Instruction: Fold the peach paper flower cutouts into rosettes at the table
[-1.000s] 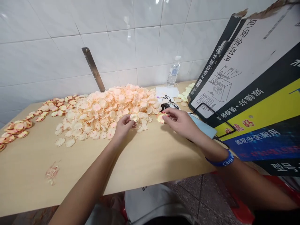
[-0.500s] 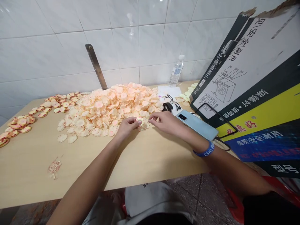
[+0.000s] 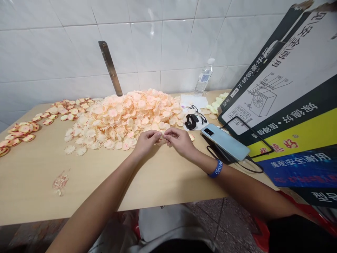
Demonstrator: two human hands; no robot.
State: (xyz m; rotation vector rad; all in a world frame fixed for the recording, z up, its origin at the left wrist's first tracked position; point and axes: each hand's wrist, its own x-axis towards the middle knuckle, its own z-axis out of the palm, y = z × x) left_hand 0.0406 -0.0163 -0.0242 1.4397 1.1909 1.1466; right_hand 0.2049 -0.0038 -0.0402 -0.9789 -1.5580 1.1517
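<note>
At the front of a heap of pale peach discs with toothed, flower-like edges [image 3: 137,109], my two hands meet low over the table. My left hand [image 3: 147,141] pinches a small flower-shaped disc between thumb and forefinger, and most of it is hidden by the fingers. Close against it, my right hand [image 3: 179,141] is closed too, its thumb and fingertips pressed together at the disc's edge. Whatever lies between the right fingertips is too small to make out. A blue wristband [image 3: 216,169] circles my right wrist.
Red-edged discs [image 3: 25,130] lie in stacks at left, with small scraps [image 3: 60,182] nearer me. To the right are a black watch [image 3: 191,121], glasses [image 3: 195,109], a light blue phone [image 3: 226,140] with a cable, a water bottle [image 3: 204,79] and a large printed carton [image 3: 286,105].
My right hand has moved left, and its fingertips now meet those of my left hand. The left hand keeps its pinch. The whole view has shifted slightly.
</note>
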